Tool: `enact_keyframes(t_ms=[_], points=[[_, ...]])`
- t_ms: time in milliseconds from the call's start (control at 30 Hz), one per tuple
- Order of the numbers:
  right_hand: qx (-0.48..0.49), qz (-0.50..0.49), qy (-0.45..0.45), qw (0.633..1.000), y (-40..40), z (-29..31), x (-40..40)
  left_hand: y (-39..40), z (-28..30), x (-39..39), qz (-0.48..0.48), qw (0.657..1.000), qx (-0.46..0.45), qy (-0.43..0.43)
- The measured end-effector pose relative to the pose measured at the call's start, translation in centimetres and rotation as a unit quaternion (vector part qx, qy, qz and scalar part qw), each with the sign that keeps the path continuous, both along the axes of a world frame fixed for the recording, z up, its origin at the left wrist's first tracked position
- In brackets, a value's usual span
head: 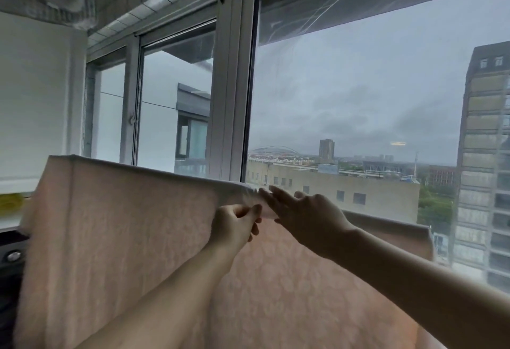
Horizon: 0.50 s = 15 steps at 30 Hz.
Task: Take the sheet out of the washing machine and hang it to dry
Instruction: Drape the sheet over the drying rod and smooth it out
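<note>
Pinching the sheet (118,227) at its top fold, my left hand (234,221) grips; my right hand (306,210) lies flat, fingers straight, beside it, fold running left-right below the window (358,86).

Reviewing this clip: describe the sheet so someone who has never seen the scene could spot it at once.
Start at the big window facing the city. Just below it, across the lower frame, hangs the sheet, draped over its support, where the left hand pinches its top fold and the right hand touches it. It is the only pale pink, faintly patterned fabric here.

Sheet (124,224) hangs across the front; open air above; window (358,86) behind.
</note>
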State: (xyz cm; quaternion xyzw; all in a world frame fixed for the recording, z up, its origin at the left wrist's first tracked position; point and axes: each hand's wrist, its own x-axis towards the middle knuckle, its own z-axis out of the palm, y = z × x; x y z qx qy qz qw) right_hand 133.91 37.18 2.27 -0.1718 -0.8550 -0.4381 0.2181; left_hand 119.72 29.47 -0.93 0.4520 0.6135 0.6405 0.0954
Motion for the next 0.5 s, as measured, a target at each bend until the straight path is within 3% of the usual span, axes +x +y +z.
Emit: enact_keyframes(t_ms=[200,333,500], points=[[0.042,0.04,0.062,0.996,1.6,-1.2,0.7,1.1,0.5,0.0,-0.034,0.998,-0.013,-0.054],[0.059,0.054,0.048,0.996,2.1,-1.2,1.6,1.6,1.9,-2.1,0.029,0.994,-0.002,-0.105],[0.053,0.037,0.038,0.997,2.9,-1.6,2.1,2.9,2.7,-5.2,0.082,0.991,-0.029,-0.097]])
